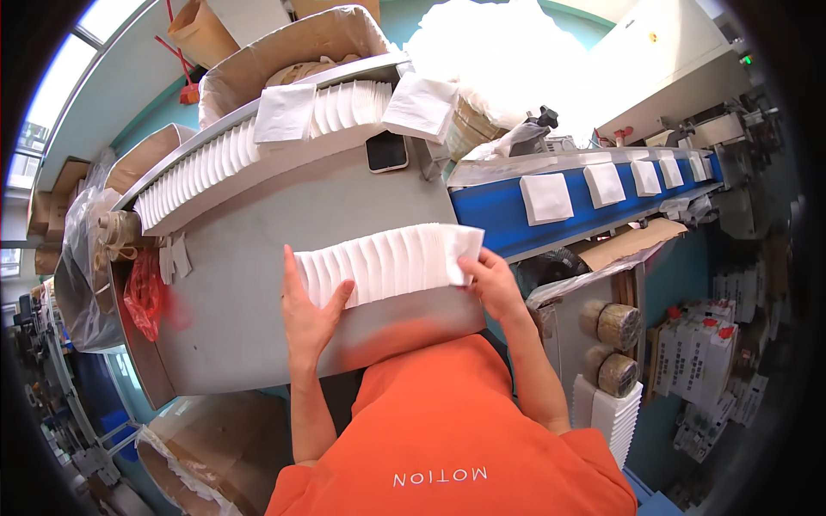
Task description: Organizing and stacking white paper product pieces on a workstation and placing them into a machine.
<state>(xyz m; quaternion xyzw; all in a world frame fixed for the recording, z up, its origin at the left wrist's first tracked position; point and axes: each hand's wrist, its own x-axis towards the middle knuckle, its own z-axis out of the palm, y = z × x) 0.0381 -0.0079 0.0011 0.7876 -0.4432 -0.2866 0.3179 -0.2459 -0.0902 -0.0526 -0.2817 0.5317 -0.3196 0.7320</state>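
Note:
A row of folded white paper napkins [370,262], standing on edge in bundles, lies across the near part of the grey table. My left hand [310,322] cups the row's left end, with its fingers straight along the end and the thumb on the near side. At the right end, my right hand [493,288] pinches the last napkins, whose outer faces tilt toward me. Part of the right fingers is hidden behind the paper. Along the table's far edge stands a longer row of napkins [198,176], with loose flat napkins [286,113] laid over it.
A black phone [387,152] lies by the far row. To the right, a blue conveyor belt [503,209] carries several napkin stacks [546,199]. A red plastic bag [144,292] hangs at the table's left edge. Cardboard boxes [224,439] stand around; rolls of tape [618,327] sit at right.

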